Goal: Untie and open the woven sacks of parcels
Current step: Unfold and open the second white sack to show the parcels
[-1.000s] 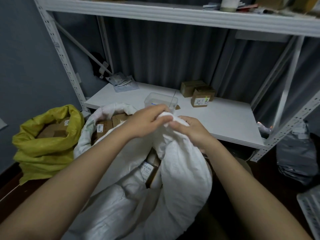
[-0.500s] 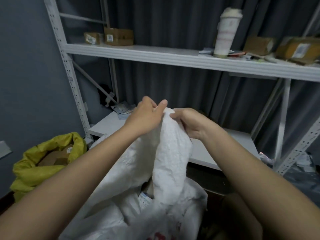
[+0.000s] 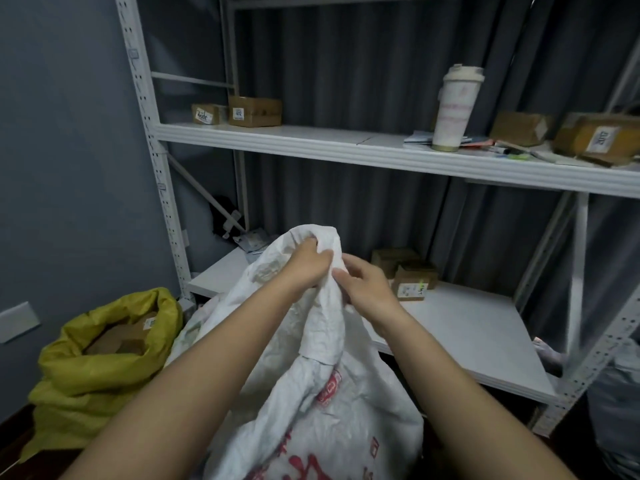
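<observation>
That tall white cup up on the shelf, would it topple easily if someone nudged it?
Probably yes. The tumbler is tall and narrow and stands upright on a small base near the front edge of the upper shelf, so a push high up would likely tip it. Papers lie around its foot; if it rests partly on them, it may wobble. Its weight cannot be told.

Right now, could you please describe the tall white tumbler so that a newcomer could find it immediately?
Look at the white metal shelving against the dark curtain and find its upper board. Toward the right of this board, the white tumbler stands upright on some papers. It is the only tall, round thing there, with a lid and faint pink print, while its neighbours are low brown cardboard parcels.
</observation>
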Action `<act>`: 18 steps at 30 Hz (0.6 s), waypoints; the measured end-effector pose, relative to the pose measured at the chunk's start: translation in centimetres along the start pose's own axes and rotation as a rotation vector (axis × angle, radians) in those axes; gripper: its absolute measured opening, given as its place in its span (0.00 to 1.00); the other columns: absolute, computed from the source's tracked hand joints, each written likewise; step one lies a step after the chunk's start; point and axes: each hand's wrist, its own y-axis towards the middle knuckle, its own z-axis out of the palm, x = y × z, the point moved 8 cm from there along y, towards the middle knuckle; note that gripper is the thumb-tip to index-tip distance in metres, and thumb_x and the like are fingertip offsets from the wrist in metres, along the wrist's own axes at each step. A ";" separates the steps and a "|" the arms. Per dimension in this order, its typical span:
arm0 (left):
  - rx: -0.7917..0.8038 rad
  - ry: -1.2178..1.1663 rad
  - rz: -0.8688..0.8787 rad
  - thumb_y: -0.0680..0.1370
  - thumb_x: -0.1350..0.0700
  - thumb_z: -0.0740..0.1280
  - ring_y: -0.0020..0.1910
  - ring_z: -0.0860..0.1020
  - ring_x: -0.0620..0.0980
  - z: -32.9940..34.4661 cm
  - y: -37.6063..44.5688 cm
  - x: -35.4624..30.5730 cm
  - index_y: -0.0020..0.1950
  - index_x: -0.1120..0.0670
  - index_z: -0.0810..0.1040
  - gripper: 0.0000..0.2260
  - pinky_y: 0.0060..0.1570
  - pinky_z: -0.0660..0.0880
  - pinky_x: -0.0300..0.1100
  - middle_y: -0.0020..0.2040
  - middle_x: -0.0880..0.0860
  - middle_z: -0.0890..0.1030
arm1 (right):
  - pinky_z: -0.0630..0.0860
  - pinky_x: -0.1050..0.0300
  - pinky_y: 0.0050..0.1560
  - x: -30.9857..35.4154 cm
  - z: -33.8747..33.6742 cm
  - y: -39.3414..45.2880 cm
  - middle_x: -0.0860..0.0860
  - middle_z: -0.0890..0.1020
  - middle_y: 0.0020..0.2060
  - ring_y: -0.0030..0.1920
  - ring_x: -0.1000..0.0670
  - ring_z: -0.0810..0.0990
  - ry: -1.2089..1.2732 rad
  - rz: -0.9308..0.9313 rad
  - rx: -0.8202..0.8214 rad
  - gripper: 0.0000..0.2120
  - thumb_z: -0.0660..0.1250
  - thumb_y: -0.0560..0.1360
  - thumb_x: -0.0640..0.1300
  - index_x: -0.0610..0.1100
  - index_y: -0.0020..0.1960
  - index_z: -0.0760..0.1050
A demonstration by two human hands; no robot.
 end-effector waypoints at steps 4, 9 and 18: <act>0.104 -0.256 -0.073 0.81 0.52 0.53 0.62 0.74 0.63 1.0 0.4 0.0 0.66 0.65 0.68 0.20 0.49 0.77 0.50 0.63 0.67 0.74 | 0.81 0.56 0.49 -0.4 0.7 0.4 0.43 0.83 0.46 0.46 0.48 0.82 0.595 0.193 0.059 0.12 0.62 0.78 0.34 0.36 0.60 0.77; 0.171 -0.448 -0.113 0.83 0.58 0.53 0.53 0.79 0.55 1.1 0.7 0.5 0.71 0.58 0.64 0.17 0.50 0.77 0.46 0.57 0.59 0.78 | 0.78 0.58 0.50 1.0 -1.7 0.9 0.50 0.81 0.47 0.46 0.54 0.79 0.002 -0.041 -0.251 0.10 0.71 0.74 0.43 0.44 0.54 0.76; 0.276 -0.522 -0.009 0.82 0.55 0.53 0.48 0.78 0.48 2.9 0.6 0.4 0.78 0.53 0.49 0.25 0.45 0.78 0.38 0.69 0.60 0.69 | 0.78 0.49 0.55 0.1 -0.5 -0.6 0.50 0.83 0.48 0.51 0.52 0.80 -0.088 -0.170 -0.194 0.11 0.64 0.76 0.44 0.48 0.56 0.80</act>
